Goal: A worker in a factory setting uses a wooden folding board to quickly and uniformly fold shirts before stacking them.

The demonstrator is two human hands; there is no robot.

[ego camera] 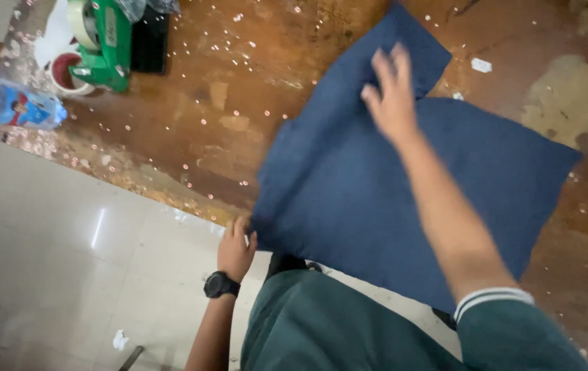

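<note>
Navy-blue square fabric cushion cover (376,199) lies on the worn brown wooden tabletop (239,103), one corner pointing away, its near edge overhanging. The left hand (235,249) grips its near-left corner with closed fingers; the right hand (391,96) rests on it, fingers spread open. A green tape dispenser (105,41), red-and-white cup (67,74), contents unclear, and clear plastic bottle (12,103) sit well apart, far left.

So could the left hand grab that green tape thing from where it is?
Probably not without leaning: the left hand grips the blue cloth at the table's near edge, and the green tape dispenser sits at the far corner. Nothing blocks the way across.
</note>
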